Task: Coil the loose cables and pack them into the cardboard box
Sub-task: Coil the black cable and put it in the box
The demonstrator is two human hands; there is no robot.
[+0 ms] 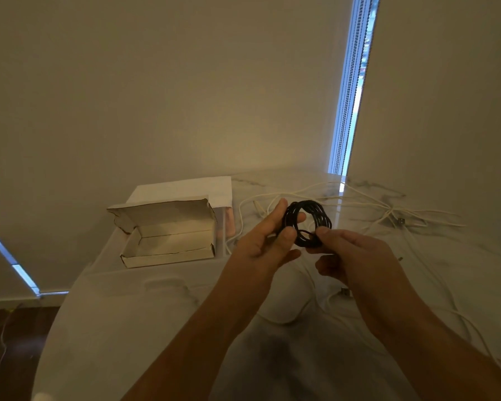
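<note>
Against a plain wall, an open cardboard box [168,237] sits at the left of a glossy marble table [122,328], the left hand [268,238] and right hand [347,253] pinch a coiled black cable [308,222] above it, and loose white cables [388,212] sprawl rightward near a window blind [446,91].
</note>
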